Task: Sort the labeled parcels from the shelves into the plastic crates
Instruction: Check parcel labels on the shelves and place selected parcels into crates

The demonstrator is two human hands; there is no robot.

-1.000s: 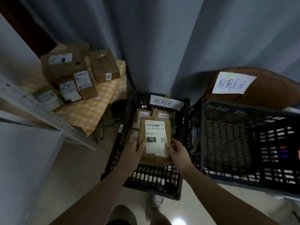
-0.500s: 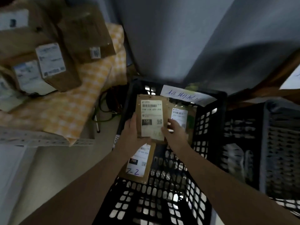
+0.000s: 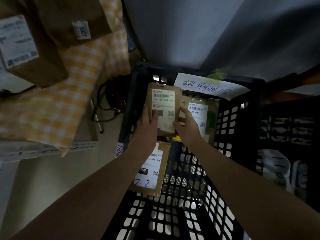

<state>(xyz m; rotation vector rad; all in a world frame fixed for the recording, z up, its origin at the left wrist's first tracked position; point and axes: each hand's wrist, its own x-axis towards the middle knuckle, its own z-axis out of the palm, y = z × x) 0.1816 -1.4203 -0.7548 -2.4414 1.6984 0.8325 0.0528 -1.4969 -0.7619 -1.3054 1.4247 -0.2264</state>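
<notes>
A flat brown parcel (image 3: 163, 103) with a white shipping label is held low inside the black plastic crate (image 3: 239, 135). My left hand (image 3: 144, 125) grips its left edge, thumb over the label. My right hand (image 3: 186, 125) grips its right edge. A second brown parcel (image 3: 203, 116) lies in the crate to the right, partly under the held one. A third parcel (image 3: 152, 172) marked "Z-2" lies nearer me, partly hidden by my left forearm. A handwritten paper sign (image 3: 207, 86) hangs on the crate's far wall.
Several cardboard boxes (image 3: 34, 54) with labels sit on a yellow checked cloth (image 3: 57, 110) at the left, on a low shelf. A second dark crate (image 3: 290, 135) stands to the right. Grey curtain hangs behind. Cables (image 3: 105, 104) lie on the floor beside the crate.
Both hands have carried the parcel forward and down from above the crate's near rim into the crate. My head has leaned closer over the crate.
</notes>
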